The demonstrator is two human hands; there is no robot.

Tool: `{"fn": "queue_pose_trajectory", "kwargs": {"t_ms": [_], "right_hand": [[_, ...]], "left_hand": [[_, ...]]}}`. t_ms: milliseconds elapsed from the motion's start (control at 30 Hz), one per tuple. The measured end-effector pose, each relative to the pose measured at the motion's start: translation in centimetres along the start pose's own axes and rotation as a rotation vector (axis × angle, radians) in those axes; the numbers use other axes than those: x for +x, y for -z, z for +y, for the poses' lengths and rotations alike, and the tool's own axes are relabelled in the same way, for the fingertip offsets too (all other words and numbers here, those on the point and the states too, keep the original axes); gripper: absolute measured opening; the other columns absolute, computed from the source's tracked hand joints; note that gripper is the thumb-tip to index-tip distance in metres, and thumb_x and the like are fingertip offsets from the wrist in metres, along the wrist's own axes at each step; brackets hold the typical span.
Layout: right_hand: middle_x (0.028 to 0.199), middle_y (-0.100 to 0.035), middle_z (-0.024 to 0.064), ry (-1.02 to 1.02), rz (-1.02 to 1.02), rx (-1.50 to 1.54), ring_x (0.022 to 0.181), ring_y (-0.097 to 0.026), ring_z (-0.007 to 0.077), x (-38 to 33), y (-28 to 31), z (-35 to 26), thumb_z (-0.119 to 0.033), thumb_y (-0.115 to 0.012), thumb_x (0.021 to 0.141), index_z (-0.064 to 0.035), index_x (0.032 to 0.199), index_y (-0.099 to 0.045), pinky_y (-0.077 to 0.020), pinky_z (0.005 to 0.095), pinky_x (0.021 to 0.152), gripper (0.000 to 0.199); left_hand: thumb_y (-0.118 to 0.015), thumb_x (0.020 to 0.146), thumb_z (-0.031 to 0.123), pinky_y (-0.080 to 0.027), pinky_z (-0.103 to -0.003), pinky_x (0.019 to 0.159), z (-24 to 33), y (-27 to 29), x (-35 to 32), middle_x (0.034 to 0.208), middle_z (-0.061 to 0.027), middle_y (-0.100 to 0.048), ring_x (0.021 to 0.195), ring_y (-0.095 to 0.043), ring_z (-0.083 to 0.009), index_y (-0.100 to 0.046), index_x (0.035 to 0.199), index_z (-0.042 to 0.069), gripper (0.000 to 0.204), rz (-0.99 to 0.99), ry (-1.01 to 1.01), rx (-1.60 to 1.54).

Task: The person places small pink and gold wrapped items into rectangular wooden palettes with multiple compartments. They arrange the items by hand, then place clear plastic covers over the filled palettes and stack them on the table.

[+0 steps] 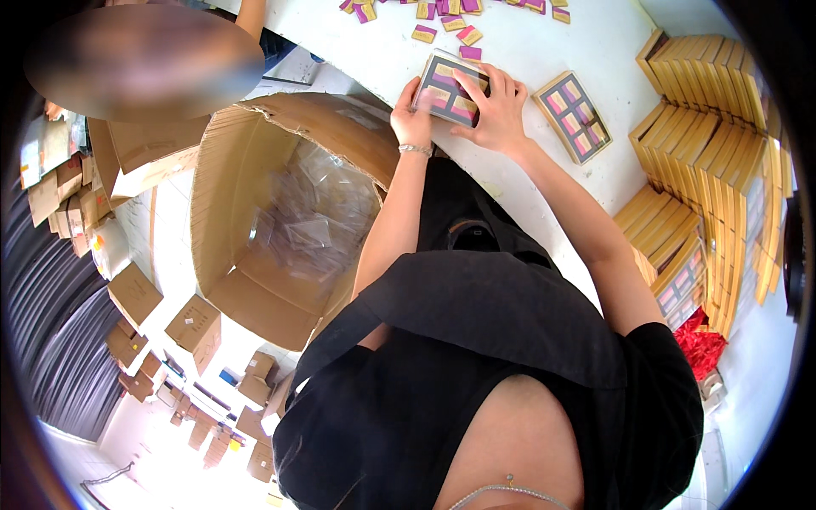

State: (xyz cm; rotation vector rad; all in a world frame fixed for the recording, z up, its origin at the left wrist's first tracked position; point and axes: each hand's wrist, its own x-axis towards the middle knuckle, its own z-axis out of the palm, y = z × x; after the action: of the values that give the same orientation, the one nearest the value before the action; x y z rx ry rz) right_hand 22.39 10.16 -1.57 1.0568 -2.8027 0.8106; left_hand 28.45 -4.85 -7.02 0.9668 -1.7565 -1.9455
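A flat box with a dark insert and pink-and-gold pieces in its compartments is at the white table's near edge, between my hands. My left hand grips its left side, with the thumb and fingers along the edge. Over the right side lies my right hand, its fingers curved across the top and thumb at the near edge. What looks like a clear cover catches light on the box. To the right, a similar yellow-edged box lies face up on the table, touched by neither hand.
Loose purple-and-gold packets are scattered at the table's far side. Stacked yellow-edged boxes line the right. Left of me stands a large open carton with clear plastic pieces. Another person's arm shows at the top left.
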Motion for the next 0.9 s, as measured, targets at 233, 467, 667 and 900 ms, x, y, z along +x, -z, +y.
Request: {"fn": "queue_pose_trajectory", "kwargs": {"t_ms": [233, 467, 667, 900], "right_hand": [[0.142, -0.034, 0.0120, -0.084, -0.212, -0.208, 0.130, -0.032, 0.0345, 0.5, -0.1, -0.9, -0.045, -0.084, 0.058, -0.0368, 0.144, -0.038, -0.0238, 0.0600, 0.099, 0.097], [0.146, -0.033, 0.0137, -0.056, -0.358, -0.408, 0.130, -0.034, 0.0345, 0.7, 0.3, -1.4, -0.057, -0.072, 0.070, -0.0331, 0.149, -0.029, -0.0265, 0.0592, 0.097, 0.094], [0.126, -0.057, 0.0172, -0.129, -0.239, -0.196, 0.114, -0.056, 0.0323, 2.7, 0.8, 2.9, -0.069, -0.054, 0.081, -0.0128, 0.147, -0.033, -0.0398, 0.0479, 0.092, 0.089], [0.115, -0.061, 0.0162, -0.398, -0.464, 0.076, 0.109, -0.058, 0.0341, 0.8, -0.9, 3.1, -0.064, -0.060, 0.080, -0.0089, 0.130, -0.054, -0.0473, 0.0467, 0.089, 0.074]], "left_hand": [[-0.058, 0.098, 0.027, -0.048, -0.028, 0.089, 0.4, 2.4, 0.7, 0.114, -0.0142, -0.068, 0.104, -0.061, -0.0144, -0.045, 0.135, -0.004, 0.050, -0.032, 0.204, -0.249], [-0.064, 0.093, 0.009, -0.050, -0.029, 0.088, 0.1, -0.2, 0.2, 0.112, -0.0159, -0.067, 0.099, -0.063, -0.0163, -0.052, 0.127, -0.006, 0.039, 0.044, 0.033, -0.010], [-0.055, 0.096, 0.022, -0.042, -0.041, 0.099, 0.1, 0.6, -1.3, 0.142, -0.0121, -0.043, 0.120, -0.049, -0.0230, -0.022, 0.149, 0.007, 0.064, 0.208, 0.391, -0.300], [-0.053, 0.099, 0.023, -0.049, -0.036, 0.088, 0.9, 0.2, -2.5, 0.126, -0.0164, -0.052, 0.111, -0.053, -0.0237, -0.017, 0.152, 0.007, 0.066, 0.005, -0.018, 0.349]]}}
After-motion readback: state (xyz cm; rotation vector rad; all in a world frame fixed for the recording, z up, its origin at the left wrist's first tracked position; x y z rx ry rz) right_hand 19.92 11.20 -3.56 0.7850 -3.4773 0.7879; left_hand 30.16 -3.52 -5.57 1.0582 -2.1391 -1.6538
